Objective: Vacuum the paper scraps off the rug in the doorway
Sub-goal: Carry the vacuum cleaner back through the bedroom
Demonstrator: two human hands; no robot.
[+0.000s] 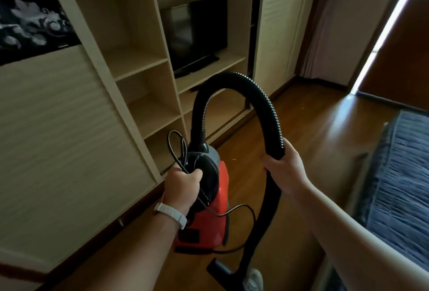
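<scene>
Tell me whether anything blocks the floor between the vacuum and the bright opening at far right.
Nothing visible does. The wooden floor runs open from the red vacuum to the opening, between the shelf unit and the bed. No rug shows.

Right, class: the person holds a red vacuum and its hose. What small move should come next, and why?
Probably carry the vacuum on to find the rug. The left hand grips its handle with the loose cord, the right hand holds the hose, and the floor in view is wood, with no rug.
</scene>
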